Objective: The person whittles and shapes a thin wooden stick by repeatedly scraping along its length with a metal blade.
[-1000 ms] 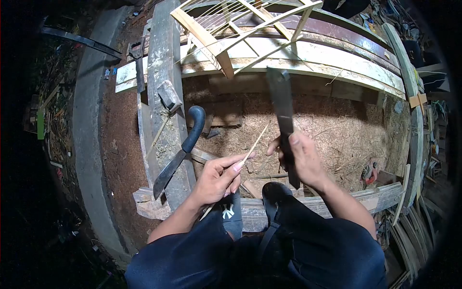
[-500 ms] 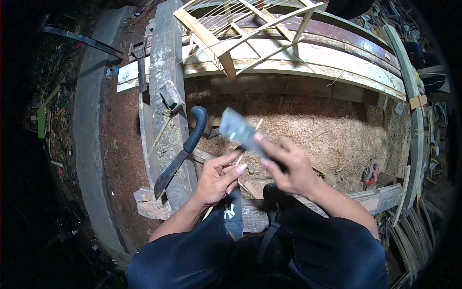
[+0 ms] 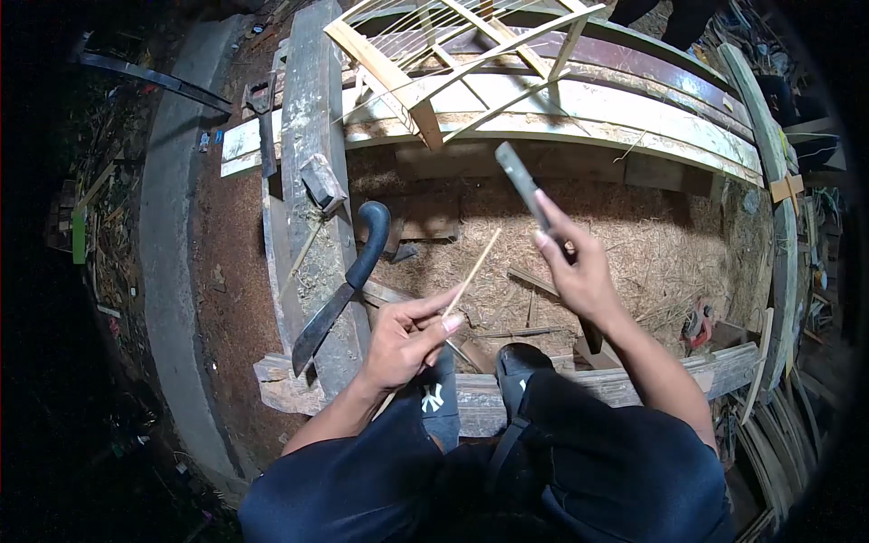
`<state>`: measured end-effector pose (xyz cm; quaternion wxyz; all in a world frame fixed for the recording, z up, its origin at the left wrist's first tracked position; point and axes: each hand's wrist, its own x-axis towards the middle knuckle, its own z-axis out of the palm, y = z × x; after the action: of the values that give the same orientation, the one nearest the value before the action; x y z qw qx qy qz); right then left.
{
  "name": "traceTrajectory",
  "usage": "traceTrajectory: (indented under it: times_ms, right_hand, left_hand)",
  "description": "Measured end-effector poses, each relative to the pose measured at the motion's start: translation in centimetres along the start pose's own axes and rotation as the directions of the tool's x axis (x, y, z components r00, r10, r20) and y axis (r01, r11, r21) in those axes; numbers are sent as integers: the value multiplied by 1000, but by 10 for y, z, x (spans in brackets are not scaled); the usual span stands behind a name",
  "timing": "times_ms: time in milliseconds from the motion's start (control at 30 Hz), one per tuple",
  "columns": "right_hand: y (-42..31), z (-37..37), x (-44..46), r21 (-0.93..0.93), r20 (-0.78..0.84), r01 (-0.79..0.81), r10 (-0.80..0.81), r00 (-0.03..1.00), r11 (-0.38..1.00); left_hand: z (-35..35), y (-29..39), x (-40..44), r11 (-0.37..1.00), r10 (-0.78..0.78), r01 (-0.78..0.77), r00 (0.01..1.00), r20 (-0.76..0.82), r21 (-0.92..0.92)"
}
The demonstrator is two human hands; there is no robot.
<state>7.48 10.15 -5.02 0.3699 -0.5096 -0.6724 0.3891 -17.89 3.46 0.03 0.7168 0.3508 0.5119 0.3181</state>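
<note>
My left hand (image 3: 403,344) is closed around a thin, pale wooden stick (image 3: 480,259), its thumb lying along it. The stick slants up and to the right, and its lower end runs down past my wrist. My right hand (image 3: 582,281) grips a broad-bladed knife (image 3: 523,179), now seen nearly edge-on, pointing up and left. Knife and stick are apart. To the left, a machete (image 3: 324,328) with a curved black handle lies tilted on a thick wooden beam.
A wooden frame with thin rods (image 3: 424,110) rests on pale planks (image 3: 579,127) at the back. A handsaw (image 3: 265,127) and a wood block (image 3: 322,184) are at the left beam. Shavings (image 3: 652,262) cover the ground ahead. A red-handled tool (image 3: 697,331) lies right. Another person's dark-clothed legs show at the top.
My right hand has swung the knife away from the stick, up and to the right, turning the blade edge-on. My left hand has stayed almost still with the stick.
</note>
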Motion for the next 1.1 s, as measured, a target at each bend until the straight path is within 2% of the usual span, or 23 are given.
traceTrajectory:
  times_ms: [33, 67, 100, 133, 200, 267, 333, 400, 467, 533, 600, 667, 733, 800, 867, 933, 1067, 1100]
  right_hand:
    - [-10, -11, 6, 69, 52, -209, 206, 977, 975]
    - [-16, -16, 8, 124, 118, -415, 402, 908, 901]
    - [-15, -15, 5, 231, 166, -491, 464, 870, 840]
    - [-18, -14, 2, 226, 167, -493, 465, 869, 840]
    - [-33, -9, 2, 388, 276, -547, 473, 837, 742]
    - [-45, -5, 5, 440, 277, -540, 464, 842, 717]
    - [-48, -2, 6, 576, 318, -562, 471, 823, 594]
    - [-44, -4, 6, 578, 322, -554, 456, 829, 599]
    - [-45, -9, 9, 575, 291, -554, 482, 827, 602]
    - [-37, -13, 11, 594, 209, -517, 502, 839, 616]
    - [-27, -16, 11, 613, 153, -518, 554, 818, 596]
    - [-21, -18, 7, 611, 156, -527, 563, 812, 591]
    - [-21, -17, 5, 606, 159, -537, 573, 804, 586]
    - [-24, -17, 4, 596, 158, -566, 608, 778, 569]
    - [-24, -15, 2, 575, 185, -591, 614, 768, 566]
    - [-24, -12, -3, 551, 209, -615, 620, 756, 564]
    - [-28, -3, -12, 516, 315, -662, 598, 737, 543]
    - [-28, -1, -14, 461, 353, -680, 584, 730, 570]
  left_hand:
    - [-1, -1, 2, 1000, 27, -26, 999, 37, -3]
    - [-1, 0, 3, 999, 49, -48, 996, 74, -7]
    - [-2, 4, 2, 1000, 0, 3, 996, 91, -27]
    - [-1, 2, 4, 999, 0, 3, 996, 91, -32]
    - [2, -4, 7, 996, 61, -69, 989, 135, 52]
    - [3, -4, 8, 993, 46, -63, 987, 156, 104]
    - [4, -3, 9, 993, -14, -6, 985, 172, 118]
    - [1, -5, 9, 993, -22, -1, 982, 189, 120]
    - [-4, -1, 9, 993, -22, -1, 979, 200, 115]
    - [-15, 12, 8, 991, -128, 130, 959, 254, 10]
    - [-39, 10, 12, 990, -135, 141, 959, 250, -7]
    - [-61, 11, 15, 994, -110, 101, 972, 210, 52]
    - [-77, 23, 14, 988, -137, 126, 982, 131, 89]
    - [-91, 30, 16, 991, -77, 71, 996, 45, 116]
    - [-98, 35, 22, 991, 15, 0, 994, -112, 134]
    - [-96, 41, 25, 999, 30, -21, 965, -262, 39]
    - [-101, 26, 43, 983, 99, -143, 940, -326, -113]
    - [-98, 23, 47, 973, 104, -167, 934, -342, -159]
